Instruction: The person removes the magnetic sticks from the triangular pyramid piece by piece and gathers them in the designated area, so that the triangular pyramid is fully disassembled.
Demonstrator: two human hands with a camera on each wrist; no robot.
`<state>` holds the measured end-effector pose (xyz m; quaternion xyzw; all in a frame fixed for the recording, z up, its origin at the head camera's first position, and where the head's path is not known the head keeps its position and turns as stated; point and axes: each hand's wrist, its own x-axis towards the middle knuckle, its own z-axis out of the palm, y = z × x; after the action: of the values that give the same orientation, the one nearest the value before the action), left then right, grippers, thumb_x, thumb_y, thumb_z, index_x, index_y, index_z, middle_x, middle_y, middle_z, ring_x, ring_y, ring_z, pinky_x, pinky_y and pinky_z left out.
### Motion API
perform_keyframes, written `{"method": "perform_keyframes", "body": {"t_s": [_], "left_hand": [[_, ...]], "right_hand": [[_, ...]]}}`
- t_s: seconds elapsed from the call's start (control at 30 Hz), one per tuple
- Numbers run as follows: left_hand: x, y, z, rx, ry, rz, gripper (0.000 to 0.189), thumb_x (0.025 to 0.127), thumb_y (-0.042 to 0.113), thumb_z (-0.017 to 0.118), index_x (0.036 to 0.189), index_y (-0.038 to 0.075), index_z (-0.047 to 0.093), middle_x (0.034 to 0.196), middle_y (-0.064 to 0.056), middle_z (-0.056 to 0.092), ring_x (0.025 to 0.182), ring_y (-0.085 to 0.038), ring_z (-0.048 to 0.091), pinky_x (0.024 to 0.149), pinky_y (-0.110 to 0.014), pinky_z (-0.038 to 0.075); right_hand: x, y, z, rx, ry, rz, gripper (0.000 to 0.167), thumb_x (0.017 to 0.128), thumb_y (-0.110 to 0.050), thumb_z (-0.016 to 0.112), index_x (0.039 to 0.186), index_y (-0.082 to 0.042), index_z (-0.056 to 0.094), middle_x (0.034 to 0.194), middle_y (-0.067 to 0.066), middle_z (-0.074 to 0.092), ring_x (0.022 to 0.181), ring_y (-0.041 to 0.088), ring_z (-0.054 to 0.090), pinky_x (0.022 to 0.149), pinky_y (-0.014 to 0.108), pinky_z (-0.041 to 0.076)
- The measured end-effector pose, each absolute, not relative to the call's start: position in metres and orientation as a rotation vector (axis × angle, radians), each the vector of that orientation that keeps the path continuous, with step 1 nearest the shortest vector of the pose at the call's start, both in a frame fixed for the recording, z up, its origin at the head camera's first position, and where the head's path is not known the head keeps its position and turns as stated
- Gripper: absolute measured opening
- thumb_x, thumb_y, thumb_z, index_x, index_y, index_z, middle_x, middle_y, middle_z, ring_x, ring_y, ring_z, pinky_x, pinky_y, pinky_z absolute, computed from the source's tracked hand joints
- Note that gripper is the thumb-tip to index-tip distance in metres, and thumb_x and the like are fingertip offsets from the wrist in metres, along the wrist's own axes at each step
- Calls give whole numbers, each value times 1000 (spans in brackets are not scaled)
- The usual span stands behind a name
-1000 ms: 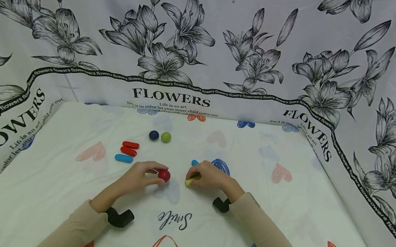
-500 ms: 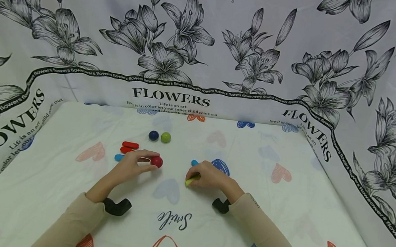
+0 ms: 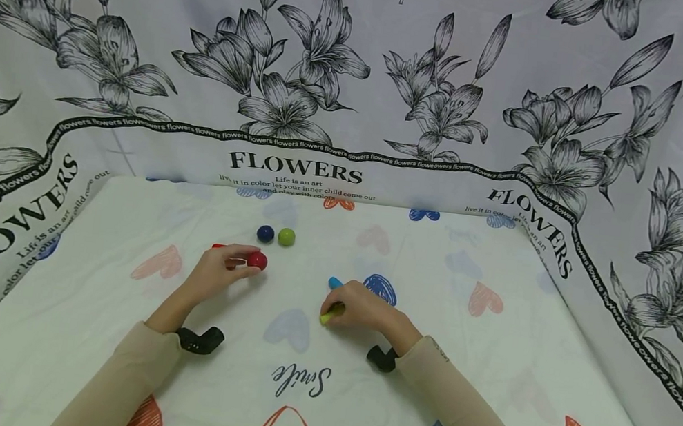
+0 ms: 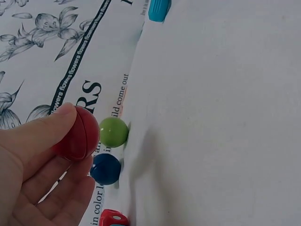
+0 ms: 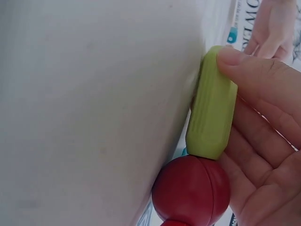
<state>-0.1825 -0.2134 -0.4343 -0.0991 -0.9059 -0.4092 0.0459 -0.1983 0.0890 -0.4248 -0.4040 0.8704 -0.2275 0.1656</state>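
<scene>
My left hand (image 3: 218, 273) pinches a red ball (image 3: 257, 260) between thumb and fingertips. Close behind it on the table are a dark blue ball (image 3: 266, 233) and a green ball (image 3: 286, 236). A bit of a red rod (image 3: 218, 246) peeks out past the left hand, which hides the other rods there. With thumb and fingers, my right hand (image 3: 359, 304) grips a yellow-green ribbed rod (image 5: 212, 106). A second red ball (image 5: 188, 190) meets that rod's end, with another red piece (image 5: 175, 223) below it. Beyond the right hand a blue rod's end (image 3: 335, 282) shows.
A white cloth (image 3: 452, 405) printed with hearts and the word "Smile" covers the table. Flower-printed fabric (image 3: 356, 69) hangs behind and along the sides. Black wrist cameras (image 3: 201, 340) stick out by both sleeves.
My left hand has moved away and to the left with the red ball, over the spot where the red and blue rods lie. The right hand stays nearly still with its rod.
</scene>
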Motion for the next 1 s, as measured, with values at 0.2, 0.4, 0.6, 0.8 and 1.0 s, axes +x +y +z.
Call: {"method": "perform_keyframes", "body": {"t_s": [0.2, 0.4, 0.6, 0.8, 1.0], "left_hand": [[-190, -218, -433, -210, -2780, -1258, 44, 86, 20, 72, 125, 2, 62, 118, -23, 68, 105, -38, 65, 93, -49, 55], [-196, -223, -431, -155, -2796, -1270, 46, 89, 20, 70, 130, 3, 59, 125, -23, 64, 109, -38, 65, 91, -46, 57], [-204, -229, -429, -93, -2814, -1304, 50, 91, 22, 67, 135, 4, 53, 130, -24, 61, 115, -39, 63, 93, -44, 56], [-211, -233, -428, -38, -2827, -1298, 51, 94, 24, 63, 139, 4, 50, 135, -26, 56, 121, -42, 58, 99, -48, 52], [-221, -233, -431, 6, -2818, -1284, 51, 94, 25, 63, 139, 4, 49, 136, -25, 55, 125, -42, 55, 103, -48, 49]], "right_hand": [[-196, 89, -423, -1140, 2466, -688, 16, 83, -15, 75, 98, -10, 75, 97, 2, 76, 86, 7, 65, 85, 18, 55], [-191, 93, -419, -1140, 2472, -848, 17, 82, -14, 75, 98, -7, 75, 95, 4, 76, 83, 7, 65, 79, 15, 55], [-187, 102, -419, -1078, 2546, -987, 18, 81, -14, 76, 96, -5, 75, 92, 7, 75, 70, 3, 53, 64, 11, 47], [-186, 112, -423, -949, 2637, -1152, 19, 81, -13, 76, 97, -3, 74, 94, 11, 76, 77, 11, 63, 71, 19, 55], [-186, 118, -424, -874, 2649, -1320, 19, 80, -9, 76, 96, 0, 74, 94, 16, 75, 83, 24, 70, 77, 33, 60]]}}
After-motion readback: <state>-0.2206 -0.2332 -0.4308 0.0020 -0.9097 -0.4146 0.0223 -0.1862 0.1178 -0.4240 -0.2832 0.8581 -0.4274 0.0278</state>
